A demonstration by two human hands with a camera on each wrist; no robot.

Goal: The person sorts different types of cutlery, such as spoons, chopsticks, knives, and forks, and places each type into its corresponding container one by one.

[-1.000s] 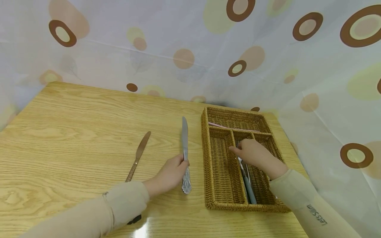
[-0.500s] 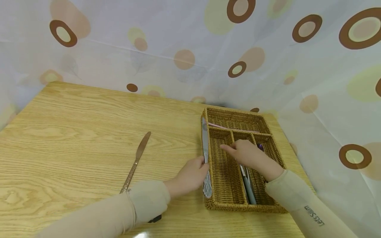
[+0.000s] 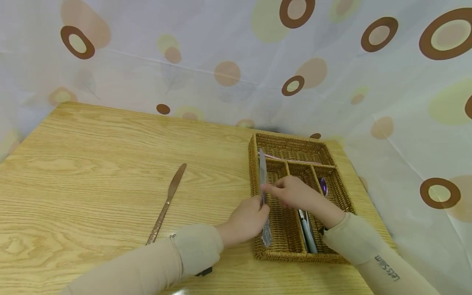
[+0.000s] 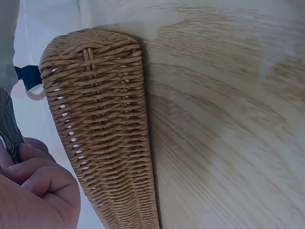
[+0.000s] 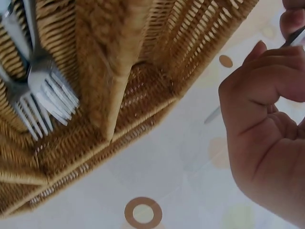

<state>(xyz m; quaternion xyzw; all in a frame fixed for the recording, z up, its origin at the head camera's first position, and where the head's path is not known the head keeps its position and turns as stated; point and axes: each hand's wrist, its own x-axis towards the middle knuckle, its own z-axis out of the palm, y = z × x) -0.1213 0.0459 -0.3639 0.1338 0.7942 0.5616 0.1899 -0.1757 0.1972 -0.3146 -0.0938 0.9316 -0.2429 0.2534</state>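
Observation:
A silver table knife (image 3: 263, 168) with an ornate handle is held over the left long compartment of a wicker cutlery tray (image 3: 280, 257), blade pointing away. My left hand (image 3: 248, 219) grips its handle near the blade; the patterned handle end (image 4: 8, 119) shows in the left wrist view. Coming in from the right, my right hand (image 3: 295, 192) pinches the blade just above the left hand. In the right wrist view the right hand's fingers (image 5: 271, 71) are curled, and part of the knife is hidden behind them.
A copper-coloured knife (image 3: 171, 192) lies on the wooden table, left of the tray. Forks (image 5: 52, 90) lie in the middle compartment, with a grey handle (image 3: 309, 235) among them. A purple spoon (image 3: 323, 185) lies in the right compartment, a pink stick (image 3: 274, 157) in the back one.
My left hand has carried the silver knife rightward from the table to above the tray. My right hand has moved left out of the middle compartment and now meets the blade.

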